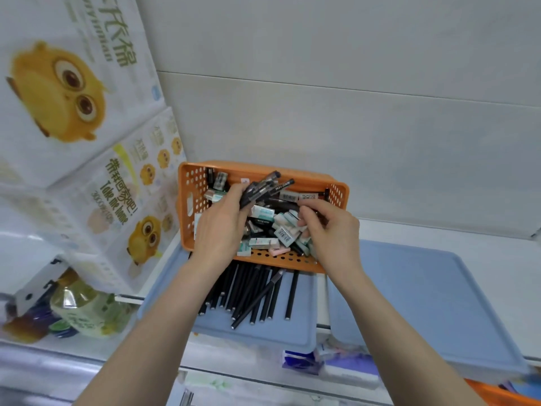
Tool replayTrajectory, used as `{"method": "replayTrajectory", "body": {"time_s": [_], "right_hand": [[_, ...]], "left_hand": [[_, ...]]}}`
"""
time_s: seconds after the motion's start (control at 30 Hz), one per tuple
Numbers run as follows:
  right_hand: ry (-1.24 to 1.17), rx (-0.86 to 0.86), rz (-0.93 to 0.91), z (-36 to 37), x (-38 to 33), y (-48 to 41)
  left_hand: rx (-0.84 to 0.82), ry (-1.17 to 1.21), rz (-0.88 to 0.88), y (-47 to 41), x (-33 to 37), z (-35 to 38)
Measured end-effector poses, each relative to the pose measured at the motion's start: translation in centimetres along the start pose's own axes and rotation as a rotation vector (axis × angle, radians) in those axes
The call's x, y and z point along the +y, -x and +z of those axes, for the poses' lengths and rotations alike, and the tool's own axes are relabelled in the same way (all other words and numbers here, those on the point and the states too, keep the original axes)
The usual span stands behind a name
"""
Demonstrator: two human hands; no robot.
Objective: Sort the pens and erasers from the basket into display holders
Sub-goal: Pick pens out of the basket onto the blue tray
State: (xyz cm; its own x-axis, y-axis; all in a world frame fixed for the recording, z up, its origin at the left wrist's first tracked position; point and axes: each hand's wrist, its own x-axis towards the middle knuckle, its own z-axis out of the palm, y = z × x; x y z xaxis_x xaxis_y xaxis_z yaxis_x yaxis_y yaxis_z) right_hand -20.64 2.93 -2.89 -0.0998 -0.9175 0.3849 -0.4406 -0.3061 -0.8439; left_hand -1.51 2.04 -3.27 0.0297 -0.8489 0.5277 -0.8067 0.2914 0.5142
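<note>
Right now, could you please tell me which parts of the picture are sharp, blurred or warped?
Head view: basket, left hand, its pens and right hand fairly sharp; bottle lower left blurred; wide lens skews wall seam; even light, no glare.

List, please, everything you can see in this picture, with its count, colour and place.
basket: one, orange, at the back of the shelf
erasers: many, mostly white and green, one pink, in the basket
held pens: several, black, above the basket
left tray: one, blue, in front of the basket
tray pens: about a dozen, black, lying in the left tray
right tray: one, blue, beside the left tray
tissue packs: two, white with yellow cartoon birds, stacked at left
bottle: one, yellow-green, lower left
left hand: grips the held pens
right hand: fingers curled among the erasers, grip unclear
</note>
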Motion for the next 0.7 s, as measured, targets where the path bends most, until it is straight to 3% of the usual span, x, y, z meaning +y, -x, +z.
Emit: {"method": "replayTrajectory", "body": {"time_s": [0.2, 0.43, 0.57, 0.7], "right_hand": [[-0.205, 0.077, 0.077, 0.1, 0.0, 1.2], [-0.495, 0.072, 0.196, -0.3, 0.9, 3.2], [-0.598, -0.184, 0.292, -0.2, 0.9, 4.6], [-0.337, -0.370, 0.133, -0.7, 1.3, 5.6]], "left_hand": [[-0.141, 0.546, -0.277, 2.6, 2.2, 0.1], [-0.114, 1.029, -0.595, 5.0, 3.7, 0.5], [-0.075, 1.169, -0.675, 5.5, 4.6, 1.1], [-0.126, 1.174, -0.698, 5.2, 5.0, 1.1]]}}
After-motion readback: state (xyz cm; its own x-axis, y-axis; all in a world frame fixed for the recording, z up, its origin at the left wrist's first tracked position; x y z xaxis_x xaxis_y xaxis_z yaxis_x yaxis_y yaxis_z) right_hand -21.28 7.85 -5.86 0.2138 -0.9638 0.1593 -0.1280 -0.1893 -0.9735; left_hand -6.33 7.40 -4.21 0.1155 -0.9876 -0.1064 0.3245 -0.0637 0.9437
